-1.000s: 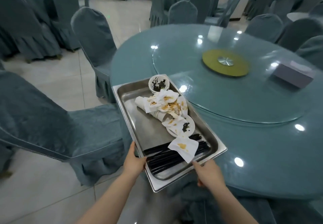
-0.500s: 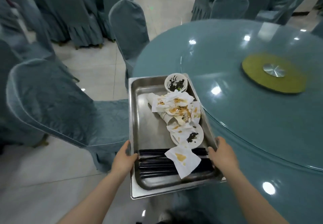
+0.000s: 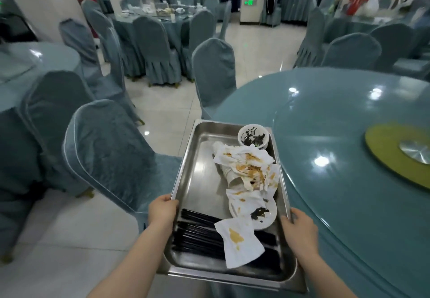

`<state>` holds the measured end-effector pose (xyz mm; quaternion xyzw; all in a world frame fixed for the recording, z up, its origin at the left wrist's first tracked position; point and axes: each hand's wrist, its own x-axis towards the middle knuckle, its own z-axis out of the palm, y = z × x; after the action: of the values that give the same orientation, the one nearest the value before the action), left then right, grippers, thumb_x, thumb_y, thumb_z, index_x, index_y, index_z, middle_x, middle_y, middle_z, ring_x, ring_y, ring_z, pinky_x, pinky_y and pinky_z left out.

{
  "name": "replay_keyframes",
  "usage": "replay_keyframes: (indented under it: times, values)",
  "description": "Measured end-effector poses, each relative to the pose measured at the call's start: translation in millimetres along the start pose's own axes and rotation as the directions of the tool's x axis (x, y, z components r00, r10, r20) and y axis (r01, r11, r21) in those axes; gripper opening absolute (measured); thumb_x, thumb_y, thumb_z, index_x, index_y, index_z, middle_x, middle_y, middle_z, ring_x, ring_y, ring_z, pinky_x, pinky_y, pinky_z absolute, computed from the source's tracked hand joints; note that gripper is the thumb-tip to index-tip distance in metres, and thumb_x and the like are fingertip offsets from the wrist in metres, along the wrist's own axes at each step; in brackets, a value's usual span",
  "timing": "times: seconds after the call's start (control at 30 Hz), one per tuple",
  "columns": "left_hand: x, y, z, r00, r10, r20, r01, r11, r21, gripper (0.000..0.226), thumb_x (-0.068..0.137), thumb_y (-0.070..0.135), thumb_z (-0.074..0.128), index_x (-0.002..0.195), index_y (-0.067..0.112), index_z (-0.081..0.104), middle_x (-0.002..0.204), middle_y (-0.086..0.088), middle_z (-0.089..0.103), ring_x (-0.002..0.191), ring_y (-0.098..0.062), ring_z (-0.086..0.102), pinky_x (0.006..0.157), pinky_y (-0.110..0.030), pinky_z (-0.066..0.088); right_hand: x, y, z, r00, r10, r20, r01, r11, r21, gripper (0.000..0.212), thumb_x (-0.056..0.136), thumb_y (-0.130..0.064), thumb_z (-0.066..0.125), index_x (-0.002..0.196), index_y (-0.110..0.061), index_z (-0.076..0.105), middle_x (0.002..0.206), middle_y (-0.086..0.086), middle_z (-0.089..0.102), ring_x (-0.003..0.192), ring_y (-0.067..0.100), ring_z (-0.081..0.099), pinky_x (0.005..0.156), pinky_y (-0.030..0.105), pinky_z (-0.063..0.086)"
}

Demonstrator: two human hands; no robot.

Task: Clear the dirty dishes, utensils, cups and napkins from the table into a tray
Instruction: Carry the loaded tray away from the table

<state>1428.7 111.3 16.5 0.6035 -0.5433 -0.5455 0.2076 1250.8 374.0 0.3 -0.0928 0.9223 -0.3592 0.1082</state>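
Note:
A steel tray (image 3: 197, 170) is held in front of me at the left edge of the round teal table (image 3: 325, 102). My left hand (image 3: 162, 211) grips its left rim and my right hand (image 3: 299, 228) grips its right rim. Inside lie a small white bowl (image 3: 253, 136) with dark scraps at the far end, stained crumpled napkins (image 3: 246, 165) over paper cups, a white plate (image 3: 260, 214) with dark scraps, and black chopsticks (image 3: 197, 235) at the near end under a folded stained napkin (image 3: 239, 242).
A yellow-green turntable hub (image 3: 395, 151) sits on the table's glass to the right. Covered teal chairs stand close by: one (image 3: 109, 158) just left of the tray, another (image 3: 214, 72) beyond it. More tables and chairs fill the tiled hall behind.
The tray has swung from lying on the table's edge to being carried at my front, its far end turning left. My view lifted toward the hall, and both hands shifted to the tray's side rims.

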Motion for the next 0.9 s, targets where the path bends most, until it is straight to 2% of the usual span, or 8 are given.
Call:
replay_keyframes:
  times: [0.07, 0.1, 0.2, 0.33, 0.47, 0.6, 0.73, 0.9]
  values:
    - [4.5, 9.3, -11.0, 0.999, 0.037, 0.001, -0.037, 0.998, -0.042, 0.028, 0.075, -0.004, 0.06, 0.057, 0.017, 0.065, 0.041, 0.008, 0.058, 0.043, -0.015, 0.051, 0.033, -0.013, 0.037, 6.1, -14.5, 3.0, 0.999, -0.036, -0.003, 0.036, 0.999, -0.007, 0.023, 0.086, -0.021, 0.06, 0.107, -0.015, 0.069, 0.098, 0.005, 0.072, 0.088, 0.029, 0.064, 0.07, 0.032, 0.046]
    - [6.5, 14.0, -17.4, 0.999, 0.054, -0.005, -0.054, 0.997, -0.053, 0.03, 0.076, -0.005, 0.059, 0.057, 0.018, 0.064, 0.044, 0.008, 0.06, 0.046, -0.015, 0.053, 0.034, -0.013, 0.039, 8.8, -22.7, 4.2, 0.999, -0.053, -0.002, 0.053, 0.999, -0.007, 0.027, 0.086, -0.022, 0.061, 0.111, -0.015, 0.068, 0.102, 0.005, 0.072, 0.092, 0.029, 0.064, 0.071, 0.031, 0.046]
    - [11.2, 31.9, -40.8, 0.99, 0.141, -0.02, -0.141, 0.99, 0.001, 0.02, 0.076, 0.0, 0.058, 0.073, 0.019, 0.063, 0.068, 0.004, 0.067, 0.063, -0.017, 0.06, 0.051, -0.023, 0.042, 17.8, -50.9, 8.4, 0.994, -0.106, -0.002, 0.106, 0.994, 0.013, 0.032, 0.086, -0.024, 0.062, 0.116, -0.013, 0.067, 0.108, 0.006, 0.071, 0.096, 0.028, 0.064, 0.078, 0.033, 0.049]
    - [30.0, 62.5, -84.8, 0.958, 0.285, -0.025, -0.276, 0.943, 0.188, 0.018, 0.075, 0.01, 0.055, 0.083, 0.026, 0.051, 0.081, 0.008, 0.062, 0.072, -0.013, 0.058, 0.058, -0.029, 0.039, 27.9, -107.0, 22.4, 0.982, -0.188, -0.033, 0.189, 0.981, 0.045, 0.029, 0.083, -0.024, 0.065, 0.109, -0.013, 0.07, 0.094, 0.003, 0.073, 0.082, 0.025, 0.062, 0.071, 0.031, 0.046]
    - [60.5, 97.3, -140.5, 0.907, 0.419, -0.037, -0.389, 0.87, 0.303, 0.032, 0.079, 0.018, 0.057, 0.105, 0.034, 0.049, 0.096, 0.014, 0.061, 0.086, -0.017, 0.061, 0.07, -0.031, 0.041, 31.2, -173.0, 47.3, 0.968, -0.251, -0.014, 0.251, 0.965, 0.072, 0.036, 0.083, -0.027, 0.066, 0.115, -0.012, 0.068, 0.109, 0.006, 0.071, 0.1, 0.027, 0.064, 0.08, 0.033, 0.046]
    - [100.5, 123.3, -207.6, 0.859, 0.504, -0.089, -0.45, 0.827, 0.337, 0.049, 0.083, 0.018, 0.059, 0.13, 0.026, 0.047, 0.118, 0.004, 0.063, 0.103, -0.023, 0.061, 0.088, -0.035, 0.046, 23.1, -247.8, 86.6, 0.944, -0.329, 0.007, 0.323, 0.929, 0.182, 0.027, 0.08, -0.024, 0.068, 0.105, -0.016, 0.071, 0.091, -0.001, 0.073, 0.082, 0.02, 0.065, 0.072, 0.032, 0.049]
    - [142.9, 137.5, -279.6, 0.829, 0.545, -0.124, -0.479, 0.808, 0.343, 0.046, 0.083, 0.019, 0.059, 0.127, 0.027, 0.048, 0.116, 0.003, 0.065, 0.097, -0.023, 0.062, 0.082, -0.035, 0.047, 7.8, -320.1, 135.0, 0.921, -0.389, 0.012, 0.377, 0.9, 0.218, 0.024, 0.078, -0.027, 0.069, 0.102, -0.022, 0.071, 0.087, -0.007, 0.071, 0.083, 0.017, 0.066, 0.073, 0.032, 0.051]
    - [200.5, 151.7, -368.5, 0.815, 0.555, -0.168, -0.47, 0.802, 0.369, 0.047, 0.087, 0.025, 0.06, 0.132, 0.023, 0.045, 0.126, 0.0, 0.061, 0.107, -0.024, 0.059, 0.082, -0.032, 0.044, -17.6, -405.3, 200.1, 0.888, -0.457, 0.048, 0.433, 0.867, 0.246, 0.011, 0.076, -0.023, 0.067, 0.087, -0.026, 0.07, 0.072, -0.018, 0.069, 0.073, 0.007, 0.067, 0.067, 0.03, 0.053]
